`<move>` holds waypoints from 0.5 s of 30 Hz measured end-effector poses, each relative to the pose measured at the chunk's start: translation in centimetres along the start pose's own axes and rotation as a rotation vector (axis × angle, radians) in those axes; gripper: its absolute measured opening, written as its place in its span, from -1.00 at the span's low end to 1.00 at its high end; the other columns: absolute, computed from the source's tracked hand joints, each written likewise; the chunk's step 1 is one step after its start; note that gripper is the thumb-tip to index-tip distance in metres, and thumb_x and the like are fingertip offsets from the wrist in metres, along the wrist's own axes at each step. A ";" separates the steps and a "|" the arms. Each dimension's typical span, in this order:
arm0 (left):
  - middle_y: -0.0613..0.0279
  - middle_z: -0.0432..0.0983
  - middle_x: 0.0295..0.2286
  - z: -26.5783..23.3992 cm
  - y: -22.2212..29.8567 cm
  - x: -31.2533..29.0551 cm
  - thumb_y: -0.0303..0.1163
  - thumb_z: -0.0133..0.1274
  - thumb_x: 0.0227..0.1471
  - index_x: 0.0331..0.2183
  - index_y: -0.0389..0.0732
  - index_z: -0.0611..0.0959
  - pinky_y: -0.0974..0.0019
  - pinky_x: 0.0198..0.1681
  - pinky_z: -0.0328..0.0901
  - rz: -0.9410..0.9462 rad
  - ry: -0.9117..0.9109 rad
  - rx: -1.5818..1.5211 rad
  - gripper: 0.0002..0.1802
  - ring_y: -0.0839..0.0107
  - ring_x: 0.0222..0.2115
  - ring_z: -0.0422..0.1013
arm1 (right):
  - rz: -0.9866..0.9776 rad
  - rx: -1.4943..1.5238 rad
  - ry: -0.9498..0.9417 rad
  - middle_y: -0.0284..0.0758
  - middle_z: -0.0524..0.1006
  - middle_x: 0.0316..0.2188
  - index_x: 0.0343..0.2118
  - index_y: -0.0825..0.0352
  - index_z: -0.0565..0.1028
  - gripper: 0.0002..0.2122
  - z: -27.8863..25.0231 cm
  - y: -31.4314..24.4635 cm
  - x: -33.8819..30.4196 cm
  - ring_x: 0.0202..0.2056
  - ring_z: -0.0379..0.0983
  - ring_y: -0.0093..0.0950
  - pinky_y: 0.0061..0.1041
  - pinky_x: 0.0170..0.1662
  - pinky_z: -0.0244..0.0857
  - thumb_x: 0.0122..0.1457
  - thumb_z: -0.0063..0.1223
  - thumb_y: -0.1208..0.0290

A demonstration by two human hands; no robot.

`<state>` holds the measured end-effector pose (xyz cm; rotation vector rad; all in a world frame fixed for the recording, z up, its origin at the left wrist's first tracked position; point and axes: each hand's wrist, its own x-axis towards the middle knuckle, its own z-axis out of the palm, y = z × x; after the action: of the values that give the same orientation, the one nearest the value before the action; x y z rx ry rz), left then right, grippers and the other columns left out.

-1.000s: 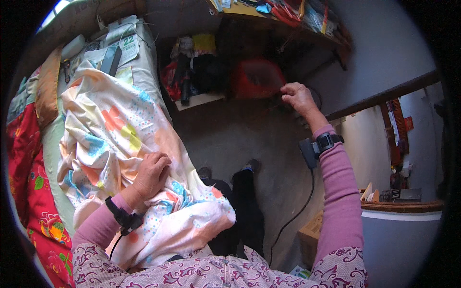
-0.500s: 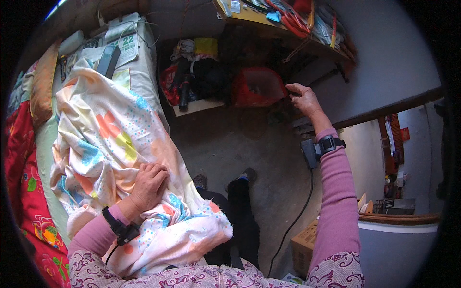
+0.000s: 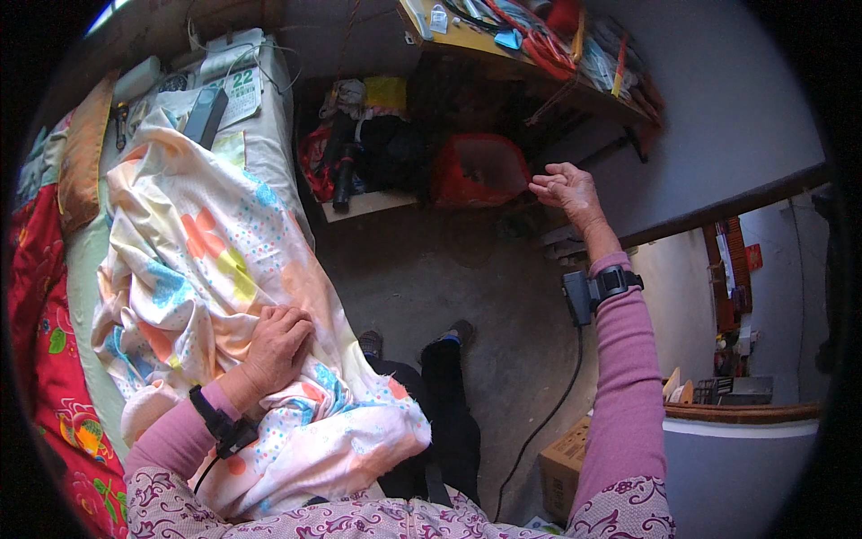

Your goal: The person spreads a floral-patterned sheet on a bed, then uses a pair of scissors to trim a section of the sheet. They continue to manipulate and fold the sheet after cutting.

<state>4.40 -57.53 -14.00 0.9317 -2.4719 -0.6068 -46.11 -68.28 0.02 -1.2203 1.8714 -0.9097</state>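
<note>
Pastel patterned sheet [image 3: 206, 260] under left hand [image 3: 277, 346] — fingers clutching fabric; right hand [image 3: 567, 190] raised — half-open, empty.

My left hand [image 3: 274, 346] presses into the patterned sheet [image 3: 215, 269], fingertips sunk in its folds, the palm unseen. The sheet's lower end is hidden behind my sleeve and chest. My right hand [image 3: 566, 190] shows its back only, so what its curled fingers enclose cannot be told. Shelf [image 3: 503, 45] items blur together at the rim.

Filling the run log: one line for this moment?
left hand: shut on patterned bedsheet | right hand: open, near red basket
</note>
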 end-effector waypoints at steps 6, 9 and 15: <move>0.12 0.49 -0.27 -0.2 0.4 0.6 -0.48 0.15 -0.05 -0.32 -0.21 0.57 0.12 -0.12 0.21 -0.024 -0.051 -0.012 -0.83 0.12 -0.20 0.40 | -0.025 -0.147 0.036 -0.01 0.55 -0.03 0.14 0.51 0.32 -0.57 0.4 -0.8 -1.1 -0.06 0.58 -0.26 -0.40 -0.04 0.52 0.17 -0.03 0.69; 0.12 0.48 -0.26 -0.3 0.7 1.7 -0.50 0.14 -0.06 -0.30 -0.20 0.57 0.11 -0.12 0.22 -0.006 -0.063 -0.083 -0.81 0.12 -0.18 0.40 | -0.184 -0.249 0.065 0.00 0.53 -0.01 0.18 0.51 0.30 -0.57 0.5 -0.9 -1.2 -0.02 0.56 -0.25 -0.38 0.01 0.49 0.24 -0.02 0.59; 0.09 0.39 -0.31 0.1 1.6 8.7 -0.53 0.13 -0.01 -0.30 -0.14 0.58 0.13 -0.19 0.26 0.134 -0.057 -0.149 -0.84 0.11 -0.23 0.36 | -0.069 0.099 0.053 0.06 0.48 0.06 0.21 0.53 0.24 -0.54 0.2 -0.7 -1.1 0.00 0.55 -0.26 -0.41 0.04 0.48 0.39 -0.14 0.29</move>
<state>-2.39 -62.39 -11.19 0.6955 -2.4753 -0.7691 -45.34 -67.52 0.77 -1.2173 1.8118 -1.0690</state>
